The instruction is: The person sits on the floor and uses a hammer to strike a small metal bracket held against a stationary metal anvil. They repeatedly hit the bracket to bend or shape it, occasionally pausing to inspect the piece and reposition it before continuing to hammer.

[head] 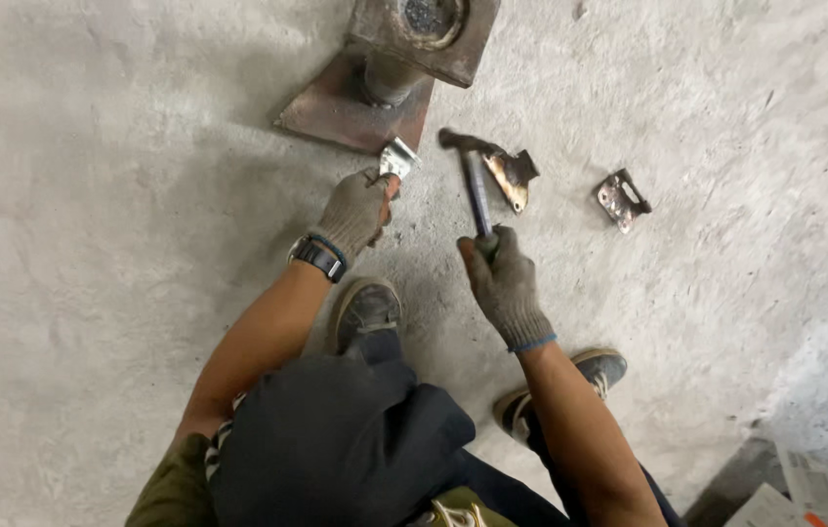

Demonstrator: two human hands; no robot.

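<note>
My left hand (355,210), in a grey work glove with a dark wristwatch, pinches a small shiny metal piece (398,157) against the edge of a rusty steel base plate (336,112). My right hand (504,285), also gloved, grips the handle of a hammer (476,185), whose head points up and left, raised just right of the metal piece. A rusty post with a square top plate (424,34) rises from the base plate.
Two bent rusty metal brackets lie on the concrete floor: one (514,178) beside the hammer, another (621,199) farther right. My shoes (365,310) (590,376) are planted below the hands. Papers (805,493) lie at the bottom right corner.
</note>
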